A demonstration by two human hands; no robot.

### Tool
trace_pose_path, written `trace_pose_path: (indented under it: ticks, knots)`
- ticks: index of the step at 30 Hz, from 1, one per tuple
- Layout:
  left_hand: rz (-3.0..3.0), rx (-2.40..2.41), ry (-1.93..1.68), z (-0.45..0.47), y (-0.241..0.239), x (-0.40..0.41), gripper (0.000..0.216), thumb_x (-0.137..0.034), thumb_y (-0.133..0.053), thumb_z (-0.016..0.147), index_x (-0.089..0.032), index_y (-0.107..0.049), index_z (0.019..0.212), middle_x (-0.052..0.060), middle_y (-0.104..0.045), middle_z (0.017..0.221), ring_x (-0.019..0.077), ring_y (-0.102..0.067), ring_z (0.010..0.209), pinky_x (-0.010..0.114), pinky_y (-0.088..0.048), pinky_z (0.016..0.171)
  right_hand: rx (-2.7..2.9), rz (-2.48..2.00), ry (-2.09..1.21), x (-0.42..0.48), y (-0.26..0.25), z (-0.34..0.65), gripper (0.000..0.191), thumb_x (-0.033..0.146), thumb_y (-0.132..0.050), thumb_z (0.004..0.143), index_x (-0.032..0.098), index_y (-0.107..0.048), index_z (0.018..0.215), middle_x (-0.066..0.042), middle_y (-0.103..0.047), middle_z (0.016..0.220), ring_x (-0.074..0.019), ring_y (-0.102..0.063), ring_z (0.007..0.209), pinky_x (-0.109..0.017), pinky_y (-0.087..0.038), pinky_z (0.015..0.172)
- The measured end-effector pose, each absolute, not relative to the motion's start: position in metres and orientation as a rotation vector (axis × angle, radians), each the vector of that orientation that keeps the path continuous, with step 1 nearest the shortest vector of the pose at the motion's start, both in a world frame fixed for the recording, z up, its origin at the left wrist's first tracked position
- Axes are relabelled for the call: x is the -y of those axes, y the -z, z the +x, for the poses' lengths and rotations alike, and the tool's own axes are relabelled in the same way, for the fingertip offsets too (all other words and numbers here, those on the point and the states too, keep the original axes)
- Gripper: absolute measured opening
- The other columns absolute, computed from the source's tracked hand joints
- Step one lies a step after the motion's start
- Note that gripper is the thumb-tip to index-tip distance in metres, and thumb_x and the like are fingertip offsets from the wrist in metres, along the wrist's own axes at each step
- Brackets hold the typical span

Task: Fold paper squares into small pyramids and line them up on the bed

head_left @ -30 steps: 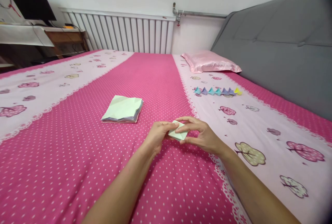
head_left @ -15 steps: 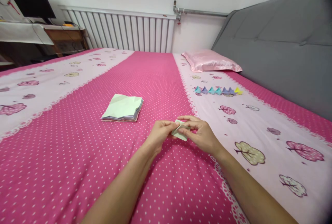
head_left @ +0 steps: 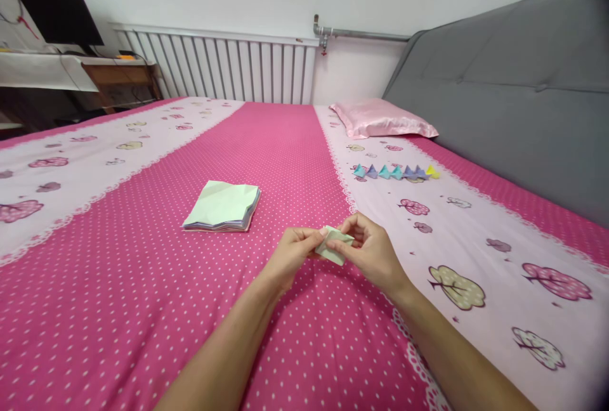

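Note:
A small folded piece of pale green paper is held between my two hands above the bed. My left hand pinches its left corner between thumb and fingers. On the other side, my right hand grips the paper's right part, its thumb lying on the near face and the fingers curled behind. To the left rests a stack of square paper sheets with a creased pale green sheet on top. Several folded paper pieces in teal, purple and yellow stand in a row at the right.
Pink dotted bedding spreads under everything. A pink pillow lies at the far right against the grey headboard. Behind the bed are a white radiator and a pipe. A desk with a black monitor stands far left.
The folded paper has turned slightly in my hands, and the right fingers have shifted and curled in behind its edge. The whole view has tilted up a little.

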State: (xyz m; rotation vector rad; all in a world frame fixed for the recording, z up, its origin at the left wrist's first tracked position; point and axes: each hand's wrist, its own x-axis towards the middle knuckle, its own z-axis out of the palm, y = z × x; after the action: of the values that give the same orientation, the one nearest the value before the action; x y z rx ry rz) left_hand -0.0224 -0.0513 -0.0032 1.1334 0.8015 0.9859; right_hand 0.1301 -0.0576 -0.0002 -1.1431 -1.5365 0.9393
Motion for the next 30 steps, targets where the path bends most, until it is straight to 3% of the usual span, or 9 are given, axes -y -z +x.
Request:
trace_pose_path:
  ticks: [7,12,18,26,30]
  knots:
    - [1.282,-0.81,-0.864,-0.0249,0.0026,0.0511,0.034,-0.042,-0.067,0.067,-0.01,-0.071,0.078,0.011,-0.069,0.076,0.0175,-0.062,0.068,0.027,-0.044,0.068,1.534,-1.187,-0.96,0.0547,0.0012,0.1346,0.029,0.038,-0.072,0.061,0.019,-0.053,0.071,0.002,-0.053,0.062,-0.0116,-0.05,0.056,-0.023,-0.041,0.05]
    - [1.211,-0.826,-0.916,-0.0244,0.0042,0.0498,0.032,-0.041,-0.063,0.071,-0.011,-0.071,0.076,0.01,-0.069,0.07,0.0158,-0.061,0.063,0.027,-0.044,0.067,1.488,-1.14,-1.083,0.0552,-0.0005,0.1362,0.028,0.037,-0.074,0.058,0.018,-0.057,0.069,0.003,-0.057,0.06,-0.0106,-0.052,0.054,-0.022,-0.042,0.05]
    - [1.198,-0.819,-1.004,-0.0232,0.0055,0.0482,0.035,-0.042,-0.063,0.071,-0.01,-0.071,0.079,0.01,-0.068,0.071,0.0155,-0.059,0.064,0.027,-0.044,0.066,1.287,-1.122,-1.211,0.0529,-0.0031,0.1367,0.027,0.039,-0.074,0.059,0.015,-0.066,0.071,-0.003,-0.066,0.068,-0.0134,-0.06,0.06,-0.027,-0.048,0.06]
    - [1.237,-0.857,-1.025,-0.023,-0.0016,0.05,0.031,-0.04,-0.065,0.069,-0.01,-0.071,0.071,0.008,-0.065,0.062,0.0151,-0.057,0.059,0.027,-0.043,0.063,1.317,-1.115,-1.188,0.0534,-0.0054,0.1373,0.024,0.038,-0.072,0.061,0.015,-0.065,0.064,-0.002,-0.063,0.061,-0.0123,-0.056,0.056,-0.026,-0.047,0.057]
    - [1.333,-0.873,-0.951,-0.0259,0.0003,0.0484,0.034,-0.044,-0.063,0.069,-0.011,-0.067,0.064,0.004,-0.061,0.056,0.012,-0.051,0.052,0.024,-0.038,0.056,1.474,-1.084,-1.183,0.0534,-0.0055,0.1396,0.027,0.038,-0.068,0.067,0.016,-0.066,0.081,-0.002,-0.064,0.071,-0.0128,-0.058,0.064,-0.027,-0.048,0.062]
